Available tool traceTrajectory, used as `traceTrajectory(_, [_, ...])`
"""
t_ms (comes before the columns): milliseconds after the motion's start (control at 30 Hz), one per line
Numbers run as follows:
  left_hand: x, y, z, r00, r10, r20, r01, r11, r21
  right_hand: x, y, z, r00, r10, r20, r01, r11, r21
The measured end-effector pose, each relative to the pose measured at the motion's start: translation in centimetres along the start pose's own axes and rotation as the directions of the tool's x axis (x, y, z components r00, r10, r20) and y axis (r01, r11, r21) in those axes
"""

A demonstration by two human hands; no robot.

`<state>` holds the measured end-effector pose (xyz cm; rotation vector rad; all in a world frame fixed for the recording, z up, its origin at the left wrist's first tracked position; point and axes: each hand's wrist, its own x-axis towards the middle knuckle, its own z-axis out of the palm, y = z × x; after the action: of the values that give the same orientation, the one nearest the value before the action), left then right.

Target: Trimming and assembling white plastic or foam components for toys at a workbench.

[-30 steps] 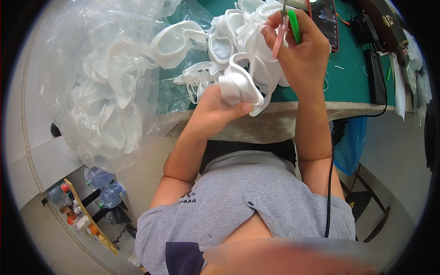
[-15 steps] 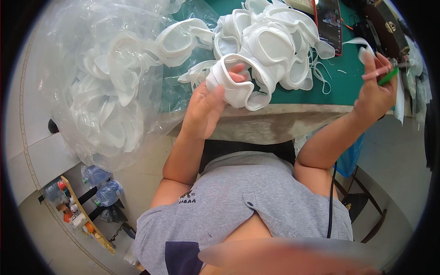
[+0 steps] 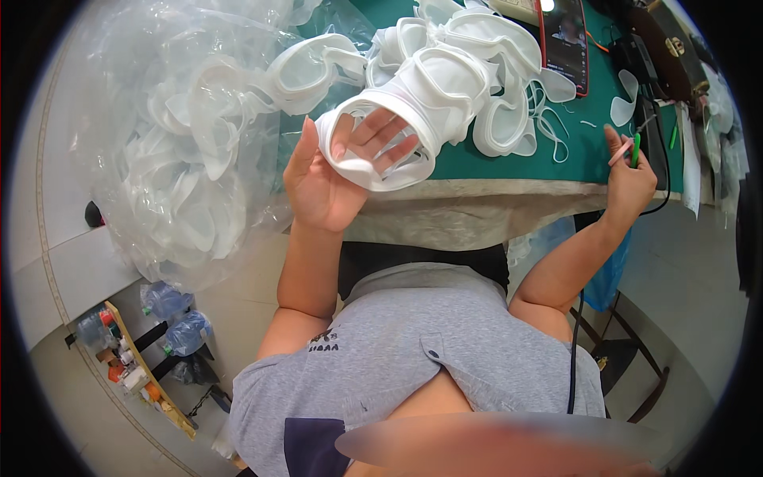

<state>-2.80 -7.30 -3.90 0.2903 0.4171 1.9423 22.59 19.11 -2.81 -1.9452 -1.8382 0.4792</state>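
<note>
Left hand [image 3: 334,179] raised palm-up at the near edge of the green table [image 3: 592,163], fingers pushed through the opening of a white mask frame [image 3: 413,111] and gripping it just in front of the heap of white frames [image 3: 477,48]. Right hand [image 3: 630,179] off to the right, closed around a small green tool [image 3: 636,149]. Clear plastic bag [image 3: 183,135] of frames bulging at left; phone [image 3: 566,40] lying beyond the heap.

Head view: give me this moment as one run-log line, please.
left hand: fingers inside white goggle frame | right hand: grips small green tool | green table: frame pile, phone
</note>
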Motion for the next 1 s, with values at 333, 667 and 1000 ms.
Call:
traceTrajectory(333, [1.7,-1.9,0.7,0.991,-0.127,-0.046,0.131,0.985,0.108,-2.8,-2.4,-1.0,0.952,-0.289,0.105,0.203,0.846,0.492])
traceTrajectory(667, [2.0,-1.5,1.4,0.994,-0.107,-0.029,0.103,0.988,-0.112,-8.0,-6.7,2.9,0.64,-0.704,0.308,0.245,0.567,0.786])
traceTrajectory(1000, [1.2,-1.8,0.4,0.986,-0.047,-0.161,0.064,0.993,0.101,-7.1,-9.1,2.7,0.76,-0.591,0.27,0.116,0.532,0.839])
